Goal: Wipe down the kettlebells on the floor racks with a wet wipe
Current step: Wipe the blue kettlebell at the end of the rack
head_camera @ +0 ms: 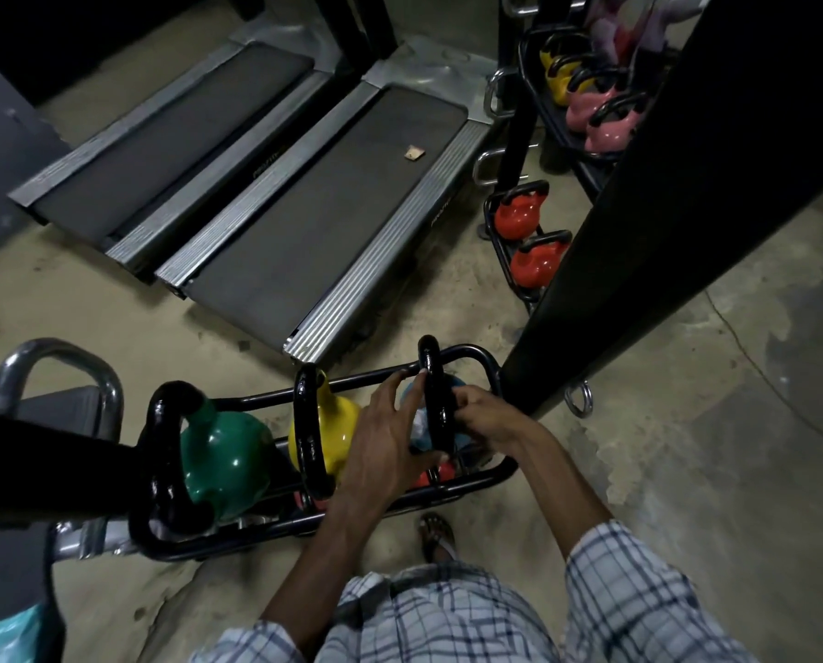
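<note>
Your near floor rack [471,350] at 6 o'clock holds three kettlebells in a row: green kettlebell [222,457] at its 9 o'clock end, yellow kettlebell [325,430] in the middle, blue kettlebell [435,404] at the 3 o'clock end. Your right hand [486,418] is curled round the blue one's black handle. Your left hand [390,437] lies spread against that handle with the fingers fairly straight. There's a pale scrap under it, maybe the wipe, can't tell. At 1 o'clock another rack [500,260] holds two red kettlebells [519,215].
</note>
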`<state>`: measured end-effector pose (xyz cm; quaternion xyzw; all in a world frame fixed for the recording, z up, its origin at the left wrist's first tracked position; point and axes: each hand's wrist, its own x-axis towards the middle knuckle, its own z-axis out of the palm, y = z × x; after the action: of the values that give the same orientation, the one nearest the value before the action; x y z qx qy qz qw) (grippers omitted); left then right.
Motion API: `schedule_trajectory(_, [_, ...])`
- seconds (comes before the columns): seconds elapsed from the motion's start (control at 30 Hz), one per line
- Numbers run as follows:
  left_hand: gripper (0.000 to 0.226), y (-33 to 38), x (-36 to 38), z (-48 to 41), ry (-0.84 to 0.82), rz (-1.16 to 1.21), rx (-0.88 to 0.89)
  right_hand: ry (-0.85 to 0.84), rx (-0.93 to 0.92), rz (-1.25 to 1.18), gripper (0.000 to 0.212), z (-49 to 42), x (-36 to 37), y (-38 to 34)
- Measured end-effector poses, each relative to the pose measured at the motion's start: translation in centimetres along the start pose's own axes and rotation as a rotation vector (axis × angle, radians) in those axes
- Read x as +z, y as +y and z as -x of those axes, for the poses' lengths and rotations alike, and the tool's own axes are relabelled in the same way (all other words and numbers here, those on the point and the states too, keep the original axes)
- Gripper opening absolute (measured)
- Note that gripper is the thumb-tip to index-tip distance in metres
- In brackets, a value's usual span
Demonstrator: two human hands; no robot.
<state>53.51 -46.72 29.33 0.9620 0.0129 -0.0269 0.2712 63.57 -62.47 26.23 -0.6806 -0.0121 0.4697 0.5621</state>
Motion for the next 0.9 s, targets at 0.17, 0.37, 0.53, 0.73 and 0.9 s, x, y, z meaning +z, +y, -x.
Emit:
schedule_trajectory(0.17, [0.117,0.4,0.0,0.1,0.015,-0.089,-0.031,0.046,0.010,-0.004,0.028,0.3,-0.3,1.1])
schedule_trajectory(0.37, [0.119,0.6,0.0,0.3,0.021,-0.095,-0.086,0.338,-0.129,0.251,0.020,2.2,0.4,2.0])
schedule_trajectory(0.53, [0.114,0.8,-0.2,0.5,0.024,-0.089,-0.099,0.476,-0.163,0.054,0.012,3.8,1.4,2.0])
schedule_trajectory(0.73, [0.115,0.9,-0.1,0.6,0.028,-0.061,-0.126,0.599,-0.194,-0.186,0.004,2.4,2.5,-0.8])
schedule_trajectory(0.9, [0.118,0.8,0.2,0.7,0.041,-0.052,-0.132,0.669,-0.176,-0.029,0.019,-3.7,0.4,-5.8])
